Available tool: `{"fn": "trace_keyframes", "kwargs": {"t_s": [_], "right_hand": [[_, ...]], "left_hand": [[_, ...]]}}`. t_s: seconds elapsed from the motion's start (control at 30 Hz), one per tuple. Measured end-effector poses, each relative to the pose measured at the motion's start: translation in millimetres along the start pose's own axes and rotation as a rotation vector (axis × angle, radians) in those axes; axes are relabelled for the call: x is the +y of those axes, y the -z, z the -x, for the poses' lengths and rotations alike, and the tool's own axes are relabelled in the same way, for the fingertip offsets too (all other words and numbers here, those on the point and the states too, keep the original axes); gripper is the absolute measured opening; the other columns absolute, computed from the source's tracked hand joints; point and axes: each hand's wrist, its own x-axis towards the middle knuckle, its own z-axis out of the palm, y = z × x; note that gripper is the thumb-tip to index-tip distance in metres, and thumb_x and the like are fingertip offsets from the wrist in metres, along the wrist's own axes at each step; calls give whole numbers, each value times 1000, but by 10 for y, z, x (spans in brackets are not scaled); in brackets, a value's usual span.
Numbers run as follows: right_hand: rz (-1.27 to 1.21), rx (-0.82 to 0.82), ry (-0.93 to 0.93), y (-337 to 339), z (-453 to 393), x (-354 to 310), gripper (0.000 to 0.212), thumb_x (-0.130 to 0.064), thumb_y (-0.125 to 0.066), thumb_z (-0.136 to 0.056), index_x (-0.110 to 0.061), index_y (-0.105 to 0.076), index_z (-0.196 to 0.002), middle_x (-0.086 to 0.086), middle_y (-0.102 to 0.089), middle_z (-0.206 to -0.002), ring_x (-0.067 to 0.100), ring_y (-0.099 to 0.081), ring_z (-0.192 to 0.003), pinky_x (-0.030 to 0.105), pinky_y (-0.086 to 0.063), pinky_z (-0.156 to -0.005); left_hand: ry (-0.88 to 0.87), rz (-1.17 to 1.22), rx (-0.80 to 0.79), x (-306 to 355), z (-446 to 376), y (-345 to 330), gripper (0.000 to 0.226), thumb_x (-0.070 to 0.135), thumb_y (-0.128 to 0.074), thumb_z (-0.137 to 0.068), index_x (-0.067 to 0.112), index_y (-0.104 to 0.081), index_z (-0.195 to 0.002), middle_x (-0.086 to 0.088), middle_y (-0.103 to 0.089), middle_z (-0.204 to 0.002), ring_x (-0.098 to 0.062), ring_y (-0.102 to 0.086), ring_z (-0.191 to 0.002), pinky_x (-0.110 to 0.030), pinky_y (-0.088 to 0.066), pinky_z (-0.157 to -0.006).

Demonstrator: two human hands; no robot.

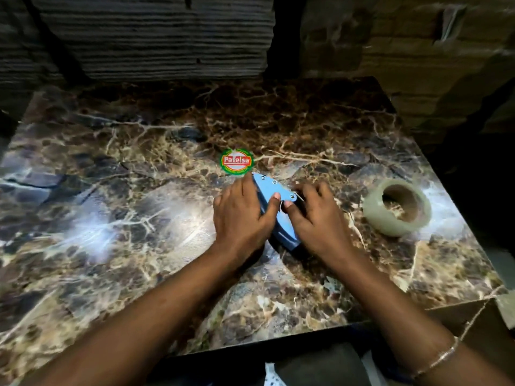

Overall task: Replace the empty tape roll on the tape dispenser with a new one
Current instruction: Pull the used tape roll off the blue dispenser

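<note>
A blue tape dispenser (278,207) lies on its side in the middle of a marble-patterned table (111,190). My left hand (242,215) presses on its left flank, thumb across the blue plate. Around the dispenser's right side my right hand (315,215) is curled, fingers near the metal end. Whatever roll sits in the dispenser is hidden under my hands. A clear tape roll (397,211) with a brown cardboard core rests tilted on the table to the right, apart from both hands.
A round red-and-green sticker (237,161) lies on the table just beyond the dispenser. Stacked corrugated cardboard (153,37) rises behind the table, and cardboard boxes (432,51) stand at the right. A cardboard box edge (473,316) sits at the near right corner.
</note>
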Motion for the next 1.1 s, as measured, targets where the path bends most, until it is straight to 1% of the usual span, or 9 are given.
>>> {"fn": "trace_keyframes", "kwargs": {"t_s": [0.13, 0.3, 0.47, 0.53, 0.63, 0.77, 0.9, 0.97, 1.1], "right_hand": [[-89, 90, -16, -96, 34, -2, 33, -45, -56, -85, -20, -63, -105, 3, -54, -101, 25, -59, -89, 39, -51, -75], [-71, 147, 43, -133, 47, -40, 32, -43, -59, -83, -21, -69, -106, 2, -66, -97, 23, -63, -88, 38, -54, -77], [-63, 114, 65, -66, 146, -136, 26, -34, -69, -85, -26, -75, -109, -3, -74, -96, 15, -64, -88, 24, -40, -65], [-44, 126, 79, -78, 185, -153, 24, -31, -68, -86, -27, -75, -108, -1, -75, -93, 17, -64, -86, 25, -36, -56], [-52, 190, 57, -112, 223, -155, 23, -25, -67, -81, -24, -77, -102, 2, -75, -87, 18, -66, -83, 17, -37, -49], [-178, 231, -50, -118, 180, -174, 23, -21, -68, -71, -21, -75, -93, 5, -76, -85, 21, -70, -85, 26, -52, -65], [-178, 281, -31, -102, 163, -272, 29, -30, -67, -61, -25, -66, -90, 8, -74, -85, 28, -69, -82, 35, -58, -72], [-144, 305, 13, -68, 164, -341, 29, -28, -66, -62, -23, -64, -91, 9, -72, -85, 29, -68, -80, 37, -59, -70], [-65, 274, 59, 59, 189, -513, 25, -27, -59, -57, -19, -68, -79, 10, -70, -79, 32, -68, -76, 40, -61, -66]], "left_hand": [[-11, 227, 52, -46, -41, -165, 67, 51, -38, -87, 13, -40, -142, -7, -57, -132, -26, -51, -120, -44, -40, -100], [-30, 456, 159, -150, -38, -253, 65, 53, -46, -81, 28, -41, -141, -3, -68, -123, -23, -63, -112, -41, -49, -92], [-81, 601, 60, -252, 3, -188, 72, 58, -53, -69, 30, -46, -135, 0, -70, -117, -22, -66, -105, -42, -52, -90], [-141, 641, 50, -252, 62, -132, 74, 55, -55, -69, 25, -46, -137, 1, -67, -115, -19, -64, -105, -32, -50, -92], [-190, 687, 100, -233, 190, -8, 64, 46, -57, -74, 18, -51, -131, 2, -62, -104, -15, -63, -98, -21, -47, -79], [-350, 584, 194, -339, 326, 26, 54, 53, -57, -75, 16, -58, -115, -6, -71, -107, -21, -66, -101, -40, -53, -86], [-546, 395, 232, -417, 484, 78, 59, 50, -60, -73, 11, -59, -118, -10, -70, -111, -25, -66, -102, -34, -50, -86], [-618, 293, 220, -472, 507, 97, 63, 50, -61, -73, 9, -62, -121, -14, -67, -121, -28, -62, -113, -32, -47, -95], [-611, 265, 238, -553, 520, 150, 62, 52, -63, -76, 13, -64, -125, -17, -59, -136, -25, -54, -128, -32, -41, -108]]}}
